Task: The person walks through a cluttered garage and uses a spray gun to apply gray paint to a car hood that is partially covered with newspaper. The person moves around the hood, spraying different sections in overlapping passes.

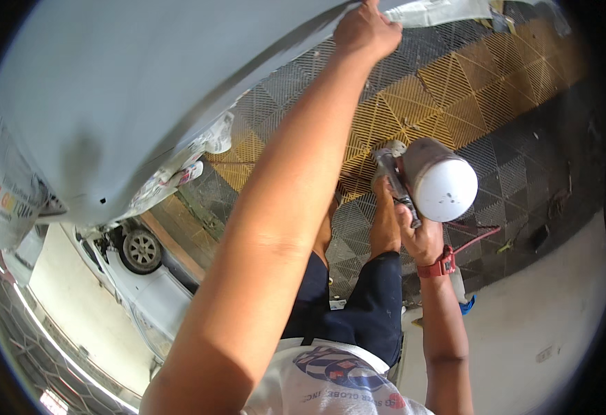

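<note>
The spray gun (413,187), with its round white cup, sits low in the right hand (420,238), whose fingers are closed around the grip, nozzle kept away from the body. The left hand (365,31) reaches up to the edge of a grey primed car panel (130,90); its fingers curl on that edge, probably to steady it. Masking newspaper (5,194) covers the panel's borders against paint. Below lies a floor of yellow and black grid tiles (455,90), and a white car (144,277) stands further off.
</note>
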{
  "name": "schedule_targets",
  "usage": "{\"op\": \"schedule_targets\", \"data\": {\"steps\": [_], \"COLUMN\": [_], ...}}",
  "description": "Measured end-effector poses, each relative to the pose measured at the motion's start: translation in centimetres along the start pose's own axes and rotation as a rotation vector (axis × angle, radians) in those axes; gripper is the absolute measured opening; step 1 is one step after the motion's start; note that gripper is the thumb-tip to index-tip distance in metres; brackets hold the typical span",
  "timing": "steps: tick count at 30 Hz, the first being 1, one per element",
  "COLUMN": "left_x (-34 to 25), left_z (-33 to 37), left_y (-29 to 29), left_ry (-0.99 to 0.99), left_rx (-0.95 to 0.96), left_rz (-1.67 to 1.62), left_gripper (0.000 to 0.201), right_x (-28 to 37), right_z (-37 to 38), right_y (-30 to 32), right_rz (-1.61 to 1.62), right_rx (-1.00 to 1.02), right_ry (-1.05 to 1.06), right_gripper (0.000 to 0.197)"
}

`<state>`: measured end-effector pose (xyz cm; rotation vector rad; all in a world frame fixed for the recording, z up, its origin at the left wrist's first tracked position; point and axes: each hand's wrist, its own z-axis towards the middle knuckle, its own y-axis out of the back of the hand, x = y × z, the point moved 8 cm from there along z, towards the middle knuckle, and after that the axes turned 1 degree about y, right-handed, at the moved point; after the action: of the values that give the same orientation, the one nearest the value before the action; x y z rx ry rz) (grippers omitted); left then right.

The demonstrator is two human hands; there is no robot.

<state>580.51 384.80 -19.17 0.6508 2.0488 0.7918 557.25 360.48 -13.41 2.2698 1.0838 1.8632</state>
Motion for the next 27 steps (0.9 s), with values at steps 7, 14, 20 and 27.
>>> {"op": "schedule_targets", "data": {"steps": [7, 14, 20, 27], "left_x": [26.5, 50.3, 58.2, 54.1], "left_z": [-7.9, -19.8, -27.5, -28.1], "left_y": [4.7, 16.8, 22.4, 26.0], "left_ry": [0.284, 0.559, 0.672, 0.469], "left_rx": [0.003, -0.010, -0.012, -0.073], "left_rz": [0.024, 0.239, 0.260, 0.322], "left_gripper": [0.065, 0.060, 0.058, 0.055], "right_x": [-0.2, 3.0, 7.4, 13.8], "right_z": [-0.4, -0.2, -1.1, -3.5], "right_y": [-3.2, -9.1, -15.8, -21.9], "right_rz": [0.021, -0.076, 0.034, -0.019], "right_rx": [0.229, 0.299, 0.383, 0.436], "right_ry": [-0.083, 0.048, 0.104, 0.234], "right_gripper": [0.051, 0.043, 0.042, 0.038]}}
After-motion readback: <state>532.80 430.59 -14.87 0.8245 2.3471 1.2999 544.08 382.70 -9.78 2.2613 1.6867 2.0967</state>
